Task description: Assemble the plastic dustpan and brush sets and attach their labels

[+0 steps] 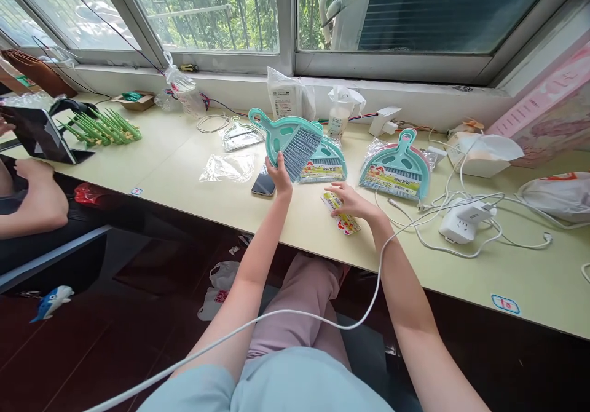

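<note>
My left hand (280, 177) grips a teal dustpan (281, 130) with a grey-bristled brush (300, 149) set in it, raised and tilted above the table. My right hand (350, 202) has its fingers on a colourful printed card (343, 218) near the table's front edge; the card seems to be between thumb and fingers. Behind the raised set lies another teal dustpan set (329, 165) with a printed label. To the right of my right hand is a further labelled dustpan set (397, 169). A dark phone (263, 183) lies beside my left hand.
A clear plastic wrapper (228, 168) and a small bagged dustpan set (240, 136) lie left. White cables and a power strip (461, 222) spread across the right; one cable crosses over my right arm. A person's arm (37, 200) is at the far left, near a tablet (39, 135).
</note>
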A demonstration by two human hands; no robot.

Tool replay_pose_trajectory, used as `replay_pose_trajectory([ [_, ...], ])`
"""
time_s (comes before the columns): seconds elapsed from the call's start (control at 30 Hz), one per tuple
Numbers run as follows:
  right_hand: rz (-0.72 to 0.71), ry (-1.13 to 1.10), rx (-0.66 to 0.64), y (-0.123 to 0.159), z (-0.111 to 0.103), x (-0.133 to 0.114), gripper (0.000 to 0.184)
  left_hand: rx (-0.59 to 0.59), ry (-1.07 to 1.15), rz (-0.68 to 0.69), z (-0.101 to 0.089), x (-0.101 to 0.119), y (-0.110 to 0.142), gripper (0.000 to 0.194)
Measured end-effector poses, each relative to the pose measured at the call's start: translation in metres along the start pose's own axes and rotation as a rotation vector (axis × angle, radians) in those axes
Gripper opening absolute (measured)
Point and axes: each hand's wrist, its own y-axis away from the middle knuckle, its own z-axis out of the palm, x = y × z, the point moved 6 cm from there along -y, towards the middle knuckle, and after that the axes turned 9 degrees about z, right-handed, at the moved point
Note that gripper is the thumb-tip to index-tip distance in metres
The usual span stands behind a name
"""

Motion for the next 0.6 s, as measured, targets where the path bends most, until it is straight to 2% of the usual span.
replay_pose_trajectory([
  [0.07, 0.017, -0.031, -0.034, 0.001, -0.002, 0.001, 0.083, -0.022, -0.012, 0.040, 0.002, 0.005, 0.002, 0.048],
  [0.17, 0.025, -0.150, -0.062, 0.005, -0.005, -0.006, 0.085, -0.057, -0.039, 0.089, 0.006, 0.010, 0.004, 0.050],
  [0.3, 0.037, -0.568, -0.010, 0.009, -0.013, -0.024, 0.080, -0.092, -0.046, 0.084, 0.011, 0.011, 0.010, 0.051],
  [0.37, 0.051, -0.787, 0.108, 0.009, -0.021, -0.027, 0.075, -0.141, -0.023, 0.071, 0.016, 0.011, 0.015, 0.050],
  [0.43, 0.080, -0.957, 0.297, 0.008, -0.029, -0.022, 0.070, -0.213, -0.011, 0.072, 0.023, 0.014, 0.023, 0.049],
  [0.5, 0.116, -1.081, 0.486, 0.007, -0.034, -0.011, 0.062, -0.286, -0.015, 0.095, 0.029, 0.017, 0.032, 0.049],
  [0.6, 0.162, -1.187, 0.675, 0.006, -0.035, 0.005, 0.051, -0.370, -0.027, 0.132, 0.037, 0.020, 0.045, 0.048],
])
